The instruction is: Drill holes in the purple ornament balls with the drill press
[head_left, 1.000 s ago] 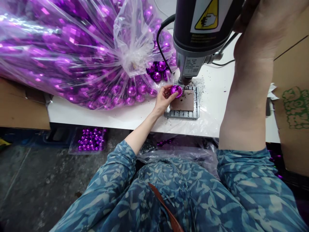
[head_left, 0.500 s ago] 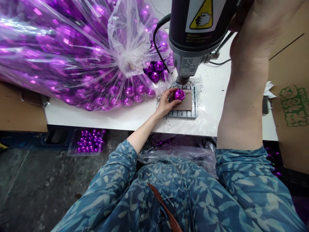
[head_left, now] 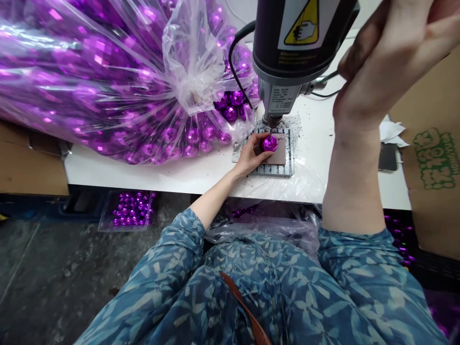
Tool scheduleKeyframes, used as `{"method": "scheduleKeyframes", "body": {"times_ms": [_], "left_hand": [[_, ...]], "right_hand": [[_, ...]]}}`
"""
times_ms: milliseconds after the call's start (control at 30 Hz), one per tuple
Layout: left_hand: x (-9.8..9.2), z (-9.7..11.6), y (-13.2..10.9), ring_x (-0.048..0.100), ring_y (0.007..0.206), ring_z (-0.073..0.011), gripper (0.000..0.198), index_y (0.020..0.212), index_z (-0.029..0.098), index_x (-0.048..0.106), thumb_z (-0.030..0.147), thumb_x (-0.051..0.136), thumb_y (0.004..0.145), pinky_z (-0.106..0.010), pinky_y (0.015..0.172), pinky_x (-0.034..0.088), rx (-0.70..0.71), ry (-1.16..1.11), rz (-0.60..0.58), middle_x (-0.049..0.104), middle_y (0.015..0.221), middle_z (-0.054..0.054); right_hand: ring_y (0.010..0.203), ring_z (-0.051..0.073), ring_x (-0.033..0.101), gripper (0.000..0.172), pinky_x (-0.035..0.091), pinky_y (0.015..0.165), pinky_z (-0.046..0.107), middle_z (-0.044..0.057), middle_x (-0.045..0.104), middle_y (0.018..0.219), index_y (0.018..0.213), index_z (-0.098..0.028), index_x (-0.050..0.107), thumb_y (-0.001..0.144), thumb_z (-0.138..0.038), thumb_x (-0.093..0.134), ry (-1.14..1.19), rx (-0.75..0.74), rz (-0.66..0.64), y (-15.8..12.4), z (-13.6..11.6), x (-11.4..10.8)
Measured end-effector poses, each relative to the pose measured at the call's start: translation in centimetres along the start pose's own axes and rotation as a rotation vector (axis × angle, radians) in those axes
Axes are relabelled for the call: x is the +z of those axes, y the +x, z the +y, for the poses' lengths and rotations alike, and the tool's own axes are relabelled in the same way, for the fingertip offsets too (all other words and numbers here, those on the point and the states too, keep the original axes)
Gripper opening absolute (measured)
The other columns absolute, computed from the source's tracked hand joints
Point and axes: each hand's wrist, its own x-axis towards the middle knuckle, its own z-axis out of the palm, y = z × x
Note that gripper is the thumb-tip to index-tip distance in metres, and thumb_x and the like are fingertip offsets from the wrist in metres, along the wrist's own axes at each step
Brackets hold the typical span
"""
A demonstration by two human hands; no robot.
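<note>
My left hand (head_left: 250, 155) pinches a shiny purple faceted ball (head_left: 270, 143) between thumb and fingers. The ball rests on a brown square pad (head_left: 278, 155) lying on the slotted metal base (head_left: 290, 167) of a drill press (head_left: 293, 57). Just above the ball is the chuck (head_left: 272, 120), with a thin bit coming down to the ball's top; whether it has entered cannot be made out. At upper right, the fingers of my right hand (head_left: 391, 57) are curled around the end of the press's feed lever (head_left: 327, 76), which they partly hide.
A big clear plastic bag (head_left: 108, 86) of purple balls fills the table's left side. Dark shavings lie around the base. A phone-like dark object (head_left: 388, 157) and white tissue (head_left: 391, 132) sit right, beside a cardboard box (head_left: 431, 191). Below left is a clear bin (head_left: 124, 227) of balls.
My right hand has come down and toward me with the lever, so more of it shows. My left hand and the ball have shifted slightly to the right on the pad.
</note>
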Motion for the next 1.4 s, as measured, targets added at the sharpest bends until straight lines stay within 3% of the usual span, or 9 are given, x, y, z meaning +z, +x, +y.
{"method": "scheduleKeyframes", "body": {"times_ms": [100, 233, 400, 500, 600, 700, 933, 1267, 1400], "left_hand": [[0.2, -0.1, -0.2, 0.059, 0.139, -0.0301, 0.066, 0.145, 0.027, 0.044, 0.060, 0.068, 0.094, -0.054, 0.119, 0.047, 0.000, -0.010, 0.016, 0.059, 0.146, -0.013], [0.3, -0.3, -0.2, 0.059, 0.139, -0.0301, 0.067, 0.144, 0.027, 0.044, 0.062, 0.069, 0.093, -0.055, 0.121, 0.045, 0.001, -0.027, 0.023, 0.059, 0.145, -0.012], [0.2, 0.1, -0.2, 0.056, 0.143, -0.0310, 0.067, 0.143, 0.027, 0.046, 0.064, 0.069, 0.092, -0.057, 0.123, 0.043, -0.020, -0.022, 0.017, 0.058, 0.146, -0.012], [0.1, 0.4, -0.1, 0.059, 0.140, -0.0306, 0.066, 0.138, 0.027, 0.051, 0.063, 0.075, 0.088, -0.056, 0.122, 0.045, -0.052, -0.044, 0.048, 0.062, 0.143, -0.011], [0.0, 0.6, -0.1, 0.059, 0.140, -0.0308, 0.067, 0.139, 0.027, 0.052, 0.062, 0.076, 0.087, -0.056, 0.122, 0.044, -0.055, -0.059, 0.044, 0.062, 0.143, -0.011], [0.0, 0.6, -0.1, 0.060, 0.139, -0.0311, 0.067, 0.138, 0.027, 0.052, 0.062, 0.076, 0.086, -0.056, 0.122, 0.044, -0.063, -0.065, 0.044, 0.063, 0.142, -0.011], [-0.1, 0.9, -0.1, 0.060, 0.139, -0.0318, 0.067, 0.135, 0.026, 0.053, 0.064, 0.077, 0.085, -0.057, 0.122, 0.044, -0.090, -0.047, 0.047, 0.065, 0.139, -0.011], [0.1, 0.6, 0.0, 0.060, 0.138, -0.0305, 0.064, 0.134, 0.027, 0.052, 0.063, 0.076, 0.087, -0.057, 0.121, 0.045, -0.071, -0.055, 0.043, 0.063, 0.141, -0.011], [0.0, 0.8, -0.1, 0.062, 0.135, -0.0295, 0.064, 0.133, 0.027, 0.051, 0.063, 0.076, 0.086, -0.056, 0.119, 0.046, -0.069, -0.064, 0.047, 0.063, 0.142, -0.011]], "right_hand": [[0.061, -0.006, 0.053, 0.074, 0.048, 0.067, 0.012, 0.001, 0.053, 0.074, 0.080, -0.008, 0.060, 0.067, -0.080, 0.050, 0.007, -0.085, 0.117, -2.7, -1.0, -0.1], [0.069, -0.004, 0.061, 0.061, 0.050, 0.073, 0.012, 0.001, 0.056, 0.079, 0.086, -0.010, 0.067, 0.082, -0.069, 0.052, 0.037, -0.151, 0.126, -4.5, -0.8, -0.6], [0.066, -0.007, 0.057, 0.061, 0.049, 0.072, 0.011, 0.000, 0.055, 0.077, 0.100, -0.014, 0.073, 0.084, -0.068, 0.051, 0.020, -0.162, 0.130, -5.1, -0.5, -0.7], [0.061, -0.008, 0.053, 0.060, 0.045, 0.068, 0.011, -0.001, 0.054, 0.074, 0.095, -0.011, 0.072, 0.085, -0.067, 0.052, 0.051, -0.178, 0.156, -5.4, -0.4, -0.5], [0.052, -0.010, 0.044, 0.054, 0.032, 0.057, 0.012, -0.003, 0.055, 0.075, 0.086, -0.008, 0.065, 0.087, -0.061, 0.053, 0.106, -0.197, 0.156, -5.8, 0.0, -0.4], [0.046, -0.011, 0.036, 0.054, 0.023, 0.052, 0.013, -0.005, 0.045, 0.065, 0.078, -0.007, 0.053, 0.090, -0.060, 0.051, 0.142, -0.219, 0.138, -6.2, 0.8, -0.6], [0.044, -0.009, 0.033, 0.051, 0.031, 0.052, 0.012, -0.005, 0.031, 0.058, 0.080, -0.010, 0.049, 0.095, -0.059, 0.045, 0.130, -0.276, 0.125, -7.2, 2.6, -1.2], [0.045, -0.006, 0.034, 0.056, 0.040, 0.057, 0.015, -0.004, 0.031, 0.053, 0.078, -0.013, 0.047, 0.097, -0.064, 0.034, 0.020, -0.278, 0.158, -8.3, 5.5, -2.3], [0.043, -0.005, 0.031, 0.057, 0.039, 0.057, 0.015, -0.004, 0.021, 0.049, 0.076, -0.012, 0.050, 0.096, -0.065, 0.038, 0.046, -0.281, 0.130, -8.3, 4.1, -1.8]]}}
